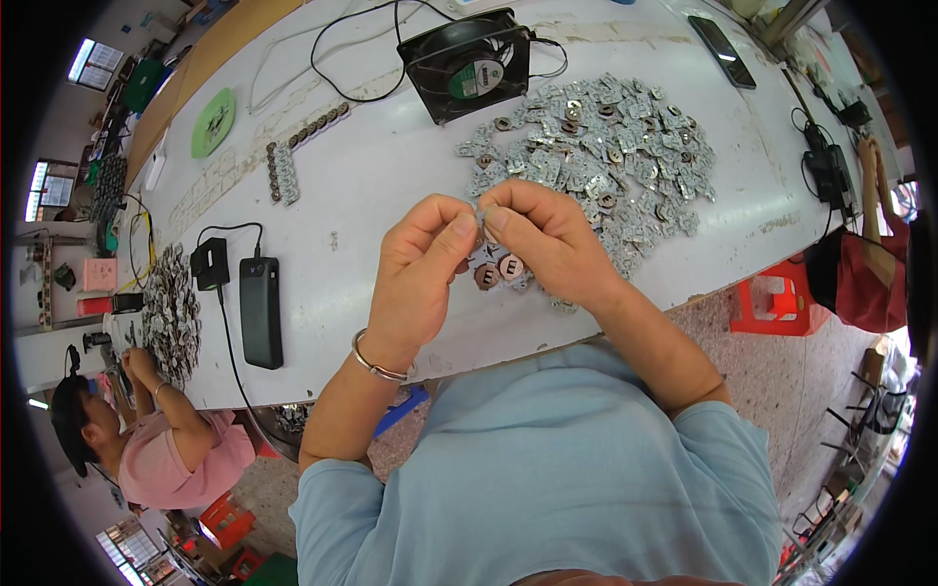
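My left hand (422,256) and my right hand (547,237) meet above the table's near side, thumbs and forefingers pinched together. Between the fingertips is a small silvery metal piece (480,217), mostly covered by the fingers. Just below them show two round brown discs with a dark raised mark, a left disc (487,276) and a right disc (510,267); I cannot tell whether they are held or lie on the table. A wide pile of small silvery metal pieces (625,146), with several brown discs among them, spreads beyond my right hand.
A black fan (469,73) stands behind the pile. Neat rows of discs and metal pieces (283,176) lie left, near a green dish (213,124). A black power bank (261,313) with a cable sits left; a phone (721,51) lies far right. Co-workers sit at both sides.
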A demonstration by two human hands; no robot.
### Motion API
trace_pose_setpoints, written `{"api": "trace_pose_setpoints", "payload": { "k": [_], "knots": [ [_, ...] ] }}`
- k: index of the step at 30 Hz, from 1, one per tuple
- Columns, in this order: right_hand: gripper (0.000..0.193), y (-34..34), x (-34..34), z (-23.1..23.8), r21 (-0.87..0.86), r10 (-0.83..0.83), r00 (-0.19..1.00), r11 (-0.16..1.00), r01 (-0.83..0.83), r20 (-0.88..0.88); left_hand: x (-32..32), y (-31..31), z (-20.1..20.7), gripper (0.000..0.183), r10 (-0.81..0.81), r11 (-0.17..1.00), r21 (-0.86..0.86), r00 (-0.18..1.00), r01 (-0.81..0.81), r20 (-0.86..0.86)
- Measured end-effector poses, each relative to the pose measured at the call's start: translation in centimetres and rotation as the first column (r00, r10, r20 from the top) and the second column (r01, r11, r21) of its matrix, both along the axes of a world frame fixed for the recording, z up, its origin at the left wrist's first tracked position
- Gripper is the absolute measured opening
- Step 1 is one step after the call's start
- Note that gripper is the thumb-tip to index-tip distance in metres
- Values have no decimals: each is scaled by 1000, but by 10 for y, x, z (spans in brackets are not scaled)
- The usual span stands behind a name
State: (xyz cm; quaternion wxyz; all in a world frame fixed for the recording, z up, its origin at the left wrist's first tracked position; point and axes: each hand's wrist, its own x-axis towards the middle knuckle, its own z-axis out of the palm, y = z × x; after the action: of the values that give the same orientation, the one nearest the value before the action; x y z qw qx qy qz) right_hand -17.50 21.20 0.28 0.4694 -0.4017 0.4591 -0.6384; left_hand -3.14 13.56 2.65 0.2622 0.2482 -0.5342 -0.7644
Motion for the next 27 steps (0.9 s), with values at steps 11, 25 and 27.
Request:
{"api": "trace_pose_setpoints", "payload": {
  "k": [11, 25, 27],
  "knots": [
    [18, -1, -3, -3, 65, -8, 1000, 998, 9, -13, -3, -3, -5, 14, 43, 998, 33, 999, -44, 20],
    [17, -4, 9, -8, -35, -249, 929, 968, 249, -272, -3, 6, -16, 17, 10, 997, 80, 1000, -10, 8],
    [18, -4, 9, -8, -39, -247, 918, 968, 247, -309, -3, 7, -15, 17, 27, 991, 127, 1000, -28, 6]
  ]
}}
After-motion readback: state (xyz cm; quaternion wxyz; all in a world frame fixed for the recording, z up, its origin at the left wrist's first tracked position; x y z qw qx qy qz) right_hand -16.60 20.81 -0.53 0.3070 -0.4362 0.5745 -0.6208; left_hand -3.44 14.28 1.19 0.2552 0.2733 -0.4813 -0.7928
